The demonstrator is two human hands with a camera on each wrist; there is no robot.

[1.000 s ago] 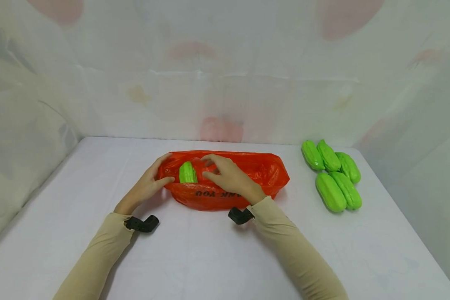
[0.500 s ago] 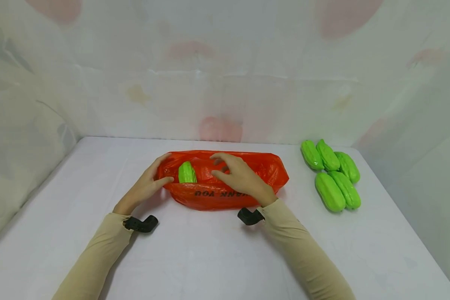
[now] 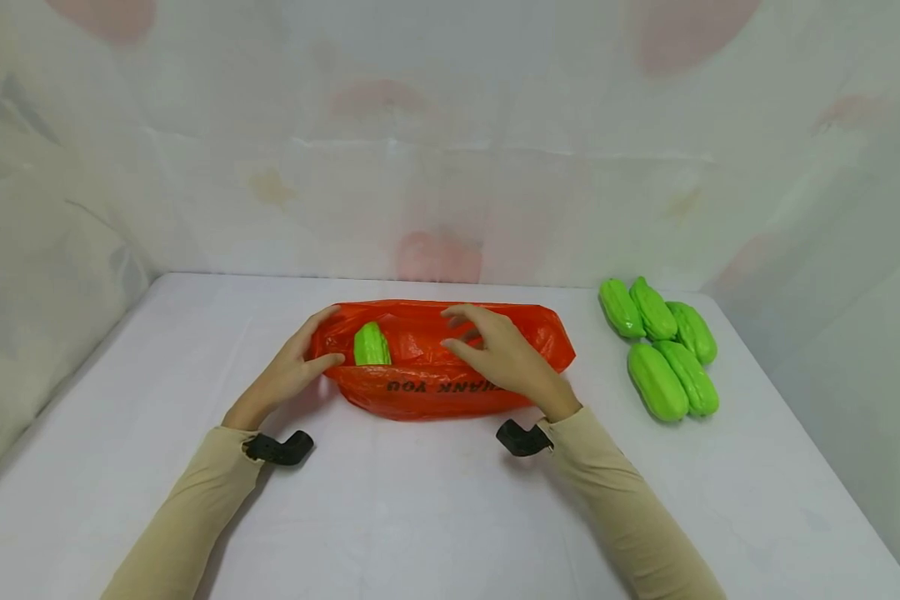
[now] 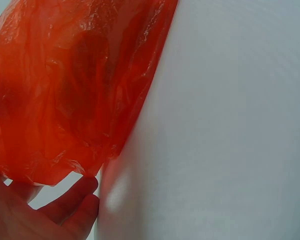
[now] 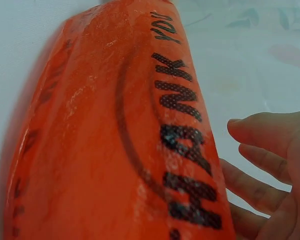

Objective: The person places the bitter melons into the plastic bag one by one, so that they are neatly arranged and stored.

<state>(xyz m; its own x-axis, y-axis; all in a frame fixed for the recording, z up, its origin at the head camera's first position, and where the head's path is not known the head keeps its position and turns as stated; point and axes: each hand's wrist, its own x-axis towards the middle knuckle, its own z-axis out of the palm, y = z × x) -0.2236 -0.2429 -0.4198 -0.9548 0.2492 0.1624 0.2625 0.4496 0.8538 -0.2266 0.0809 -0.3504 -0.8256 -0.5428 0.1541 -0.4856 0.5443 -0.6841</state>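
Note:
A red plastic bag (image 3: 427,406) with black "THANK YOU" lettering lies on its base, mouth open upward. Inside its left end, a bright green ridged vegetable, like a chayote or short gourd (image 3: 372,345), shows above the front rim. My left hand (image 3: 292,367) is at the bag's left end, thumb and fingers spread, fingertips at the rim; the left wrist view shows its fingers (image 4: 75,200) beside the red plastic. Over the bag's mouth, right of the middle, my right hand (image 3: 506,354) has loosely bent, parted fingers and holds nothing.
Several more green vegetables (image 3: 657,382) lie in two rows at the table's right. The white table (image 3: 420,517) meets a pale patterned backdrop (image 3: 450,167) behind and at both sides. A black wrist camera (image 3: 277,448) sits on each forearm.
My right hand has moved rightward over the bag's mouth, away from the green vegetable inside. The left hand stays at the bag's left end, and the bag keeps its shape.

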